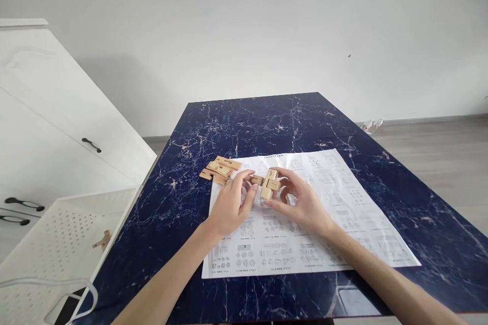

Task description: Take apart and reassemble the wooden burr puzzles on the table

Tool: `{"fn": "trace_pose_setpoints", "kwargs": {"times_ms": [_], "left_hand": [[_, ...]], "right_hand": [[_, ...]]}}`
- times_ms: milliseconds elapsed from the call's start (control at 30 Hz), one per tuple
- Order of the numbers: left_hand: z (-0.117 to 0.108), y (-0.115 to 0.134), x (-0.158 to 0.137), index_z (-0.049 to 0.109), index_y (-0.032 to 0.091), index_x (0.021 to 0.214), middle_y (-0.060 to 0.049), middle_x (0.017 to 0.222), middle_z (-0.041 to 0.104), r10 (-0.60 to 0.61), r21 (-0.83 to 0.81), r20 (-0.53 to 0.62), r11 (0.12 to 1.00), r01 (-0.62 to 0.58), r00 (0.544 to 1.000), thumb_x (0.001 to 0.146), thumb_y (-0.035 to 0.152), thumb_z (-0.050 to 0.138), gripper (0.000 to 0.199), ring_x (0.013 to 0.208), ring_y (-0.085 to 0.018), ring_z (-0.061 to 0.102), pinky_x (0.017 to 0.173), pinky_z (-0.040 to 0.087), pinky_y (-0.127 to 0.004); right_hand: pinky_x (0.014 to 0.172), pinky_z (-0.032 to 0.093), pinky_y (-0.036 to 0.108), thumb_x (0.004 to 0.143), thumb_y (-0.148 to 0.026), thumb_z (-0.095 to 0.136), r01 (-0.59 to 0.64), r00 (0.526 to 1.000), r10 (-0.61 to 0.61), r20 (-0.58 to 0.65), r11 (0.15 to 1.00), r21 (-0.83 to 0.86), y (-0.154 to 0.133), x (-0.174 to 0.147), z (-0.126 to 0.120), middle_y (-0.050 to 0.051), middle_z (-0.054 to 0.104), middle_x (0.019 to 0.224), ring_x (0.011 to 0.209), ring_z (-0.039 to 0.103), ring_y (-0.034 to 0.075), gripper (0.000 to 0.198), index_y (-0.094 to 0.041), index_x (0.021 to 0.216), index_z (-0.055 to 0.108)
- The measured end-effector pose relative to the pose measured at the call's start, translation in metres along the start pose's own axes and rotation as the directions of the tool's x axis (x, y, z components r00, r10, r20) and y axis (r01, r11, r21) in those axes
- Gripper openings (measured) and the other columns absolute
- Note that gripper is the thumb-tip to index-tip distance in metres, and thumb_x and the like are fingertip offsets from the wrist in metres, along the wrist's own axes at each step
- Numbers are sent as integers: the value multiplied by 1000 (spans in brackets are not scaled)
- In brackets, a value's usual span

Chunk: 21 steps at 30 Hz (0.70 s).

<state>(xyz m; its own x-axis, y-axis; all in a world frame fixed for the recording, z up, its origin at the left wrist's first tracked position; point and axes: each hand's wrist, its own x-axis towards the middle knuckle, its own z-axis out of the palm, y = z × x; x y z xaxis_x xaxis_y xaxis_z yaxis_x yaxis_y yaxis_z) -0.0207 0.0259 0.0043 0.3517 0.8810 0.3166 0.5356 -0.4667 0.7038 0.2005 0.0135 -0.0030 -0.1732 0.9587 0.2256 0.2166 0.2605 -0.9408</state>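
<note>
Just above a printed sheet (316, 259), both hands hold pale wooden interlocking puzzle pieces (270, 185) that cross each other. My left hand (232, 203) pinches the left end of a bar that runs into the cluster. With thumb and fingers, my right hand (299, 198) grips the cluster from the right, at its top and bottom. A dark number shows on the upper block. Beside my left hand lies a small pile of flat wooden pieces (229, 163), some notched or slotted, at the sheet's upper left corner.
The sheet with rows of small diagrams lies on a dark blue marble-patterned table (251, 127). To the left stand a white cabinet (76, 117) and a perforated white surface (57, 233) bearing a wooden cross-shaped piece (102, 240). A pale wall rises behind.
</note>
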Motion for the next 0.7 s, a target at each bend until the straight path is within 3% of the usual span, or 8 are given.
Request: {"fn": "trace_pose_setpoints", "kwargs": {"times_ms": [67, 133, 200, 267, 433, 567, 700], "left_hand": [[0, 4, 0, 52, 22, 138, -7, 101, 73, -101, -149, 87, 982, 113, 991, 113, 48, 41, 38, 83, -22, 68, 78, 53, -37], [-2, 8, 2, 60, 22, 121, -2, 84, 68, -152, -306, 179, 930, 202, 972, 113, 55, 38, 40, 67, -18, 60, 65, 48, -32], [-3, 11, 4, 59, 22, 101, 0, 76, 63, -169, -443, 248, 856, 267, 954, 111, 59, 40, 43, 60, -15, 54, 60, 43, -29], [-4, 12, 5, 55, 22, 94, 2, 73, 59, -184, -522, 270, 797, 304, 945, 109, 61, 46, 43, 59, -13, 51, 58, 42, -28], [-2, 15, 6, 53, 22, 87, 3, 70, 56, -209, -441, 207, 852, 282, 956, 107, 57, 53, 41, 62, -14, 52, 60, 42, -28], [1, 14, 5, 53, 21, 86, 2, 71, 58, -195, -353, 190, 901, 252, 962, 107, 54, 53, 39, 62, -14, 52, 59, 38, -28], [2, 13, 3, 52, 22, 88, 2, 74, 60, -176, -348, 217, 905, 244, 960, 108, 53, 54, 37, 63, -14, 52, 59, 39, -28]], "right_hand": [[69, 62, 38, 87, -45, 85, 23, 999, -24, 37, 999, 31, 0, 0, 0, 11, 71, 127, 98, 70, 26, 66, -27, 144, 58], [70, 62, 38, 89, -43, 84, 42, 997, -45, 70, 998, 52, 0, -1, -1, 11, 71, 125, 101, 70, 27, 65, -27, 146, 56], [71, 62, 38, 90, -42, 83, 54, 994, -58, 88, 997, 52, 0, -2, -1, 11, 71, 125, 103, 70, 28, 66, -28, 147, 55], [72, 62, 40, 90, -43, 82, 56, 994, -56, 96, 998, 9, -1, -3, -1, 11, 70, 126, 103, 69, 28, 66, -28, 148, 54], [73, 62, 42, 90, -37, 77, 67, 995, -51, 83, 975, -210, -2, -5, 4, 11, 68, 126, 85, 67, 24, 61, -30, 146, 54], [72, 61, 41, 90, -29, 72, 104, 994, -89, 65, 955, -279, 1, -6, 8, 10, 67, 126, 85, 67, 23, 58, -30, 145, 52], [75, 63, 43, 91, -32, 71, 101, 995, -87, 57, 941, -322, 2, -6, 8, 12, 68, 130, 87, 70, 25, 58, -31, 145, 52]]}}
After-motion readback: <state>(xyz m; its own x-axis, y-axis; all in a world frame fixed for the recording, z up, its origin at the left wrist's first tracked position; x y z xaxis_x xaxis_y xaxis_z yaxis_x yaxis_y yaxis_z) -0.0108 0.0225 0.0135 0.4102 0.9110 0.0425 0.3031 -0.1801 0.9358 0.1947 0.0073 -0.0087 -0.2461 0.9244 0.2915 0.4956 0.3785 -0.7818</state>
